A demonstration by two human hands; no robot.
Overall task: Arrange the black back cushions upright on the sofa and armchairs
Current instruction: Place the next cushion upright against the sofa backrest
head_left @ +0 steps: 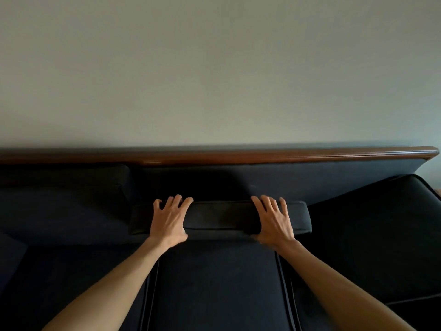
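A black back cushion (219, 217) lies across the middle of the sofa, its top edge facing me. My left hand (170, 220) grips its left part, fingers curled over the far edge and thumb on the near side. My right hand (274, 222) holds its right part the same way. A second black cushion (64, 187) stands against the sofa back at the left. A third black cushion (372, 223) leans tilted at the right. The black seat cushion (214, 283) lies below my forearms.
The sofa's brown wooden top rail (238, 156) runs across the view, with a plain pale wall (214, 68) behind it. The black padded sofa back (298, 180) shows between the rail and the held cushion.
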